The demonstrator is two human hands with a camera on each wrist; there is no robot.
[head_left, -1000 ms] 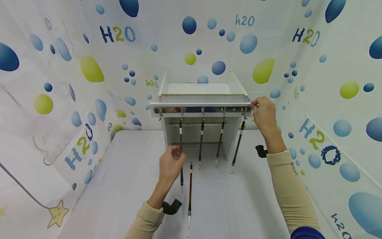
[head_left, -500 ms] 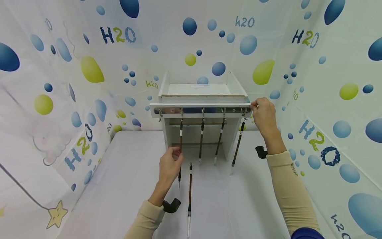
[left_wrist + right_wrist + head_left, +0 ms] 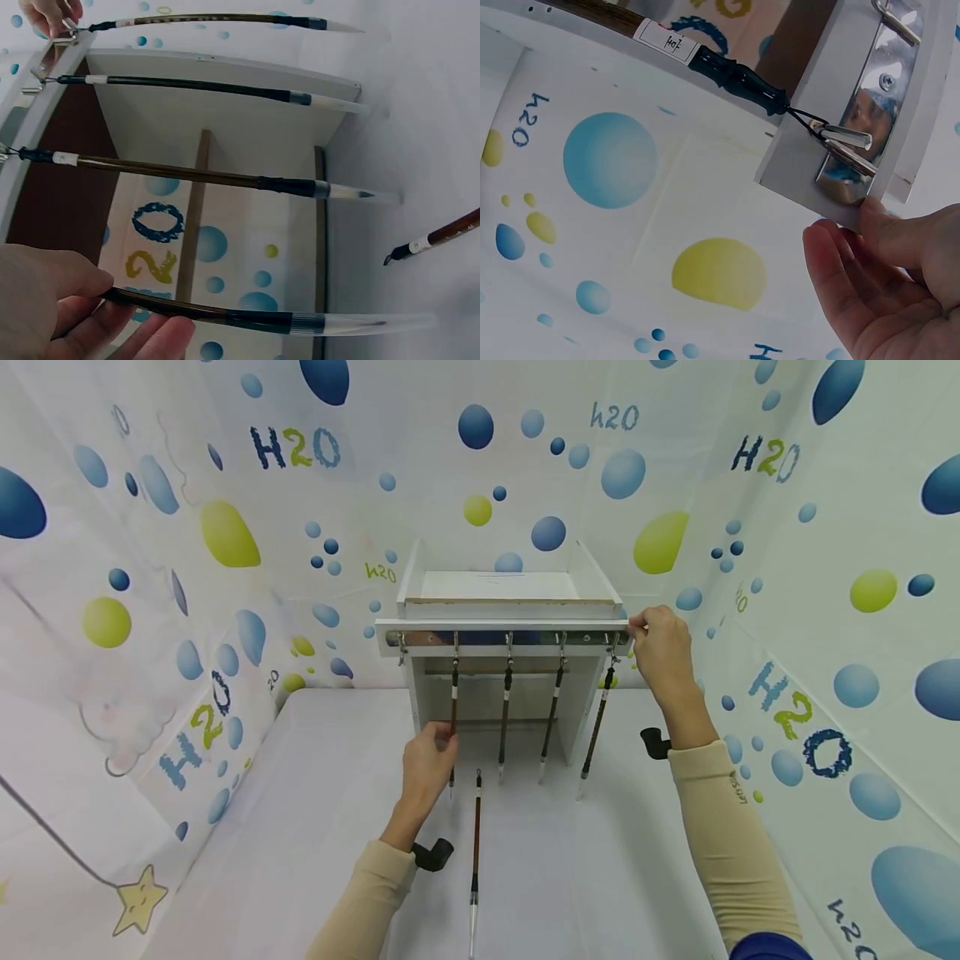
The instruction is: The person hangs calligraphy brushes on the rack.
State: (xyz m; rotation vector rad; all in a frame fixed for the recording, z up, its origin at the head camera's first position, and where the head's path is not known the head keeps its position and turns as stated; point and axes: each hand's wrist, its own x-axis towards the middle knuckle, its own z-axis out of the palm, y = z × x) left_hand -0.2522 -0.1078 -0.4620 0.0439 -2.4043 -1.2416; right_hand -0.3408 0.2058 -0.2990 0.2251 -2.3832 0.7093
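My left hand pinches the handle of a brush between thumb and fingers. This brush has a clear cap over its bristles, and its top loop hangs at a hook of the white rack. At the rack's right end, my right hand grips the rail edge, thumb in front and fingers behind. Farther right along the rail hang a brush, another brush and a third brush, tips down. A loose brush lies on the table in front.
A white cloth covers the table. Behind and beside the rack, white sheets printed with bubbles form walls. The rack has an upper tray. One more hook sits at the rail's left end.
My left hand has risen slightly with the brush, whose capped lower end has swung back toward the rack. My right hand stays at the rail's end.
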